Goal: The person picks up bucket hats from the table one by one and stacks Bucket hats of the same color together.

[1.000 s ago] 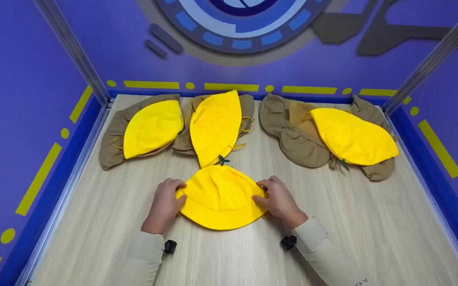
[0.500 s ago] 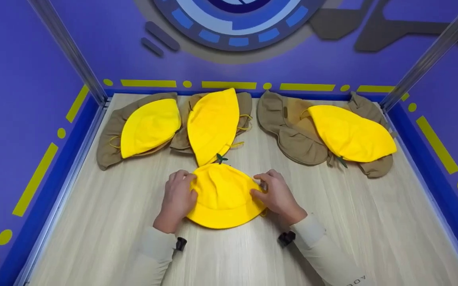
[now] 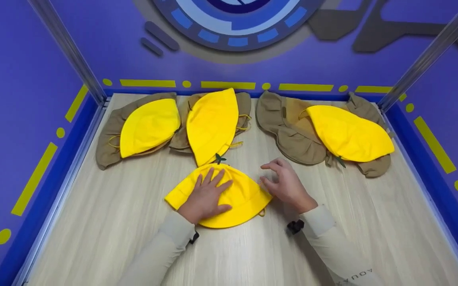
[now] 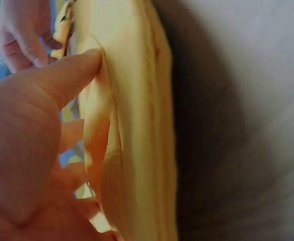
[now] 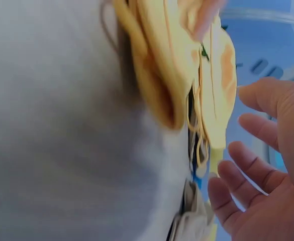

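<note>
A yellow bucket hat (image 3: 249, 190) lies flat on the table in front of me, its brim toward me and a small green sprout (image 3: 220, 158) on its crown. My left hand (image 3: 209, 196) rests on the hat with fingers spread, pressing the cloth. In the left wrist view, the thumb touches a fold of the hat (image 4: 131, 125). My right hand (image 3: 286, 183) hovers just off the hat's right end, its fingers loosely bent around nothing. The right wrist view shows those fingers apart from the hat's edge (image 5: 162, 95).
Along the back, yellow hats lie on brown hats: one pair at left (image 3: 151, 127), one in the middle (image 3: 213, 123) whose tip meets the front hat's crown, one at right (image 3: 352, 135). A brown hat flap (image 3: 300, 147) spreads beside the right pair. Purple walls (image 3: 229, 71) enclose the table.
My left hand has left the hat's left edge and slid right onto its middle, fingers spreading. The right hand has let go of the right edge and moved slightly away.
</note>
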`<state>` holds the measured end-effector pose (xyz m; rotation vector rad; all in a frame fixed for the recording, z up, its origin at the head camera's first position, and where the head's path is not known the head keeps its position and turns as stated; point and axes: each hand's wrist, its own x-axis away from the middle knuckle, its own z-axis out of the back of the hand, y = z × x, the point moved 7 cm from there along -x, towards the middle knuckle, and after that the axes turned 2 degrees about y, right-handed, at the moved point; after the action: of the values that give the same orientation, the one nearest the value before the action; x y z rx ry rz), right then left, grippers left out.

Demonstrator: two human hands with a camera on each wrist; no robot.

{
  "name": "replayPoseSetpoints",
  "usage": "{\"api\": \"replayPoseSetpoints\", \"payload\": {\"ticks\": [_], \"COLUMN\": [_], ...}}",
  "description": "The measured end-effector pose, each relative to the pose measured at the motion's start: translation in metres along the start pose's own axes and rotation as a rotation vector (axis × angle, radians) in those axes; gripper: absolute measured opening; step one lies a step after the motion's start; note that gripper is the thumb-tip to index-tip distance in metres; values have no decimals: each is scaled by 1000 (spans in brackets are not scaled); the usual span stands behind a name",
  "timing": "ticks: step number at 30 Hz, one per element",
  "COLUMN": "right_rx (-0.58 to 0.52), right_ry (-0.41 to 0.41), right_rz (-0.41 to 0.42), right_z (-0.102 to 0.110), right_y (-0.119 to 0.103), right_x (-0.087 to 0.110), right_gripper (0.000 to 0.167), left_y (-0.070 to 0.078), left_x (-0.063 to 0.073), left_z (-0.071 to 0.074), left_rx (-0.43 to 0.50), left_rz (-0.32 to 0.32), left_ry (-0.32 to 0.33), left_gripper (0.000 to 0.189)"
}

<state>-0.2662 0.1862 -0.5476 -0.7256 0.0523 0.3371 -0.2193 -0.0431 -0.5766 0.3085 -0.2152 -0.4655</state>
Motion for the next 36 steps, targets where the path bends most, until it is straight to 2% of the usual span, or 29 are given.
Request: {"api": "replayPoseSetpoints", "payload": {"ticks": [3, 7, 15, 20, 24, 27, 31, 36], "right_rx": [23, 47, 140, 252, 378, 447, 471, 477], "right_ry": [42, 122, 320, 395, 411, 393, 373, 344], "right_rz": [21, 8, -111, -170, -179, -213, -275, -377], "right_z": [11, 28, 58, 74, 92, 105, 118, 128], "right_y": [10, 28, 63, 78, 94, 109, 127, 145], "right_x": [-6, -15, -33, -48, -64, -74, -81, -78], "right_gripper": [30, 30, 36, 38, 49, 62, 74, 86], "left_y": [-4, -8, -12, -13, -12, -11, -10, -9], "left_x": [-1, 0, 0, 2, 2, 1, 0, -2], "left_z": [-6, -9, -8, -7, -6, -6, -8, -11], "left_rx": [26, 45, 41, 60, 74, 81, 77, 74], "left_rz": [4, -3, -9, -4, -10, -15, -14, -12], "left_ry": [-52, -80, -68, -59, -42, -35, -39, -45], "left_gripper": [75, 79, 80, 81, 81, 81, 82, 82]}}
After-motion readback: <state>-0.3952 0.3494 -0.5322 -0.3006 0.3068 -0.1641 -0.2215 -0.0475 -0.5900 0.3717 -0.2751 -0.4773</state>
